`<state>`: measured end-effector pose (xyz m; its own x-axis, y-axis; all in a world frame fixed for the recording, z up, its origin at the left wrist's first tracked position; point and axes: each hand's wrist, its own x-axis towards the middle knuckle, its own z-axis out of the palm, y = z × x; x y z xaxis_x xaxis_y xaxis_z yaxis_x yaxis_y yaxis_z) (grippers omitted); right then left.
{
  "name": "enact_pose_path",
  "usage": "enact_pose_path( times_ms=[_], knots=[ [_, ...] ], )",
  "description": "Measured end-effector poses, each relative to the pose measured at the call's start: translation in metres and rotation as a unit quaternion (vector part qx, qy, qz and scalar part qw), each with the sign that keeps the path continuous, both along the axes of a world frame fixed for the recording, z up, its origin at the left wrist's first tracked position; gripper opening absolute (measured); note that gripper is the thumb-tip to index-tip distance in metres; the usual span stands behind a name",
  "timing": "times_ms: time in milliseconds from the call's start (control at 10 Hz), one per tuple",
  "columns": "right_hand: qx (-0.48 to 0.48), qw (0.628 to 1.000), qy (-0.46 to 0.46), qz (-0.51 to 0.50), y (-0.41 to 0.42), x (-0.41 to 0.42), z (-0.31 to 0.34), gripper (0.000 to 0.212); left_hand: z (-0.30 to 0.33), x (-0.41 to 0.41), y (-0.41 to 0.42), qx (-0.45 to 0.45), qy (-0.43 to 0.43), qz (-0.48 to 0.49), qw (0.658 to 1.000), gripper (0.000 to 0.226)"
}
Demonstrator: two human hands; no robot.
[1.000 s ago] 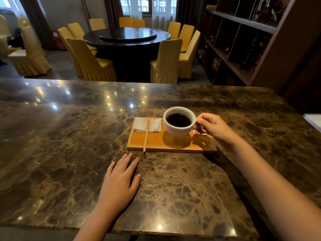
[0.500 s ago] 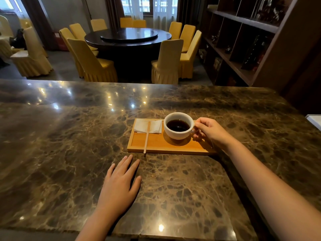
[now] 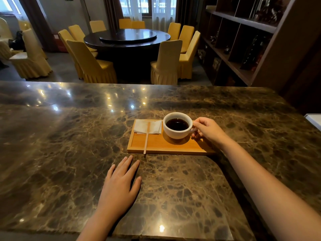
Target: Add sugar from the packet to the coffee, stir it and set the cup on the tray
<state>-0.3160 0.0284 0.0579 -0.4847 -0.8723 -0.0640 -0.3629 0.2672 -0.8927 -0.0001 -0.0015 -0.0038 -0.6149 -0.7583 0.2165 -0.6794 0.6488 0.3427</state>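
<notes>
A white cup [image 3: 177, 132] of dark coffee stands on the right half of a wooden tray [image 3: 161, 145] in the middle of the marble counter. My right hand [image 3: 209, 130] pinches the cup's handle from the right. On the tray's left end lie white paper packets [image 3: 148, 126]. A wooden stir stick [image 3: 147, 139] rests across them, its near tip over the tray's front rim. My left hand [image 3: 119, 186] lies flat on the counter in front of the tray, fingers spread, holding nothing.
The brown marble counter [image 3: 69, 153] stretches wide to the left and right. A white object [image 3: 315, 119] shows at the right edge. Beyond the counter are a dark round table [image 3: 126, 38], yellow-covered chairs and a dark shelf unit [image 3: 243, 40].
My right hand has lowered the cup from just above the tray down onto its right half. The left hand has stayed flat on the counter.
</notes>
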Motion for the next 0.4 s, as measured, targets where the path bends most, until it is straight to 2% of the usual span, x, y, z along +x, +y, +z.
enact_pose_path(
  times_ms=[300, 400],
  knots=[
    [-0.001, 0.996, 0.072, -0.052, 0.000, -0.004, 0.002, 0.006, 0.000, 0.002, 0.000, 0.003, 0.003, 0.001, 1.000, 0.050],
    [0.018, 0.974, 0.201, -0.099, 0.008, 0.000, 0.008, 0.008, 0.001, 0.000, -0.001, 0.002, -0.007, -0.002, 1.000, 0.050]
  ],
)
